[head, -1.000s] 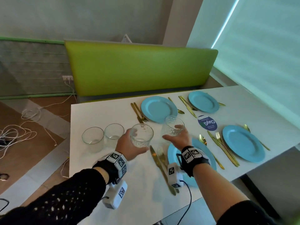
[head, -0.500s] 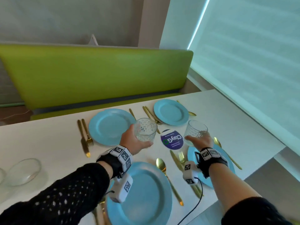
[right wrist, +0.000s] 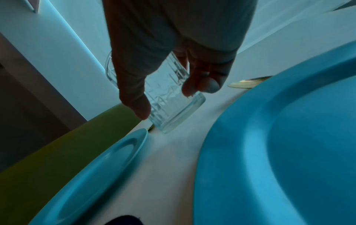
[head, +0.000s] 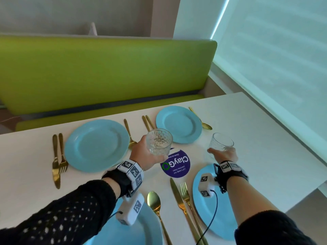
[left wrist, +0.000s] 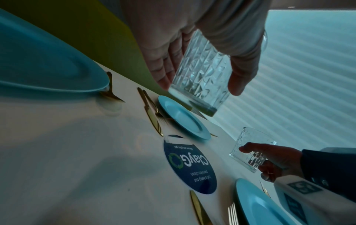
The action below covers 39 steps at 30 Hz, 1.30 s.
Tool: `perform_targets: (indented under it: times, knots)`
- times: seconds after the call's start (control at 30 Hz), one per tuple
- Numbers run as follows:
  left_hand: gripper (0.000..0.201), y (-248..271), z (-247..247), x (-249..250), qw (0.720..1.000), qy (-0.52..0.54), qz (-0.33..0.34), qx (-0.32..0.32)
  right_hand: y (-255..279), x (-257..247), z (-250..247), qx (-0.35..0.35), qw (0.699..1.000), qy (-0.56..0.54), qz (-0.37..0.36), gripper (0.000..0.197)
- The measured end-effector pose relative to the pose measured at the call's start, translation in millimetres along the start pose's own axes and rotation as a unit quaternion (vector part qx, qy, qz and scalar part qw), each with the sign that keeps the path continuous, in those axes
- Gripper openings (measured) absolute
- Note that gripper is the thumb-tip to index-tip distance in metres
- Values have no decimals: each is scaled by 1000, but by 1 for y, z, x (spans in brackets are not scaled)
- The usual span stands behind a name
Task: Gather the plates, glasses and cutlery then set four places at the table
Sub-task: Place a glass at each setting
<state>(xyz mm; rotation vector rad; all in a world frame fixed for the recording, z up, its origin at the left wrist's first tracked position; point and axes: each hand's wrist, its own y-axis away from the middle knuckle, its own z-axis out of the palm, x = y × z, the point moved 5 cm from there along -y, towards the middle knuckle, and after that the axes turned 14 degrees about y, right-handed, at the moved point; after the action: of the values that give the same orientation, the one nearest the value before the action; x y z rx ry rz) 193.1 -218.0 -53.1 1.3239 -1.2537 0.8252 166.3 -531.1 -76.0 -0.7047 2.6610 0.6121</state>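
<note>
Glass, cut-pattern, clear, thick base: rigid, smooth, fragile, so we grip mid-wall w/ thumb opposite fingers. L hand (head: 144,152) is wrapped round L glass (head: 159,142), held above table (head: 26,183) nr the sticker (head: 177,165). R hand (head: 223,154) is curled round R glass (head: 220,145), tilted, low beside near-right plate (head: 200,200); contact w/ table unclear. Both empty.

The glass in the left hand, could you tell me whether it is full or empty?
Empty: the patterned glass held by the left hand is clear to its base, with no liquid showing.
</note>
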Motion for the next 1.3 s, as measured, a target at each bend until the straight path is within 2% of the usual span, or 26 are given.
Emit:
perform_targets:
  times: [0.3, 0.7, 0.83, 1.0, 1.3]
  knots:
    - [95, -22, 18, -10, 1000, -7, -9, -13, -14, 7, 10, -32, 999, -25, 29, 81]
    - [92, -29, 26, -16, 1000, -9, -3, -13, -23, 10, 32, -22, 993, -98, 56, 84]
    - [89, -28, 28, -18, 1000, -13, -9, -15, -20, 10, 29, -20, 995, -90, 49, 85]
    - [86, -28, 40, -24, 999, -23, -25, -30, -21, 13, 25, -37, 996, -65, 44, 101]
    - [93, -22, 64, -41, 994, -67, -51, -71, -23, 19, 17, -41, 998, -30, 30, 102]
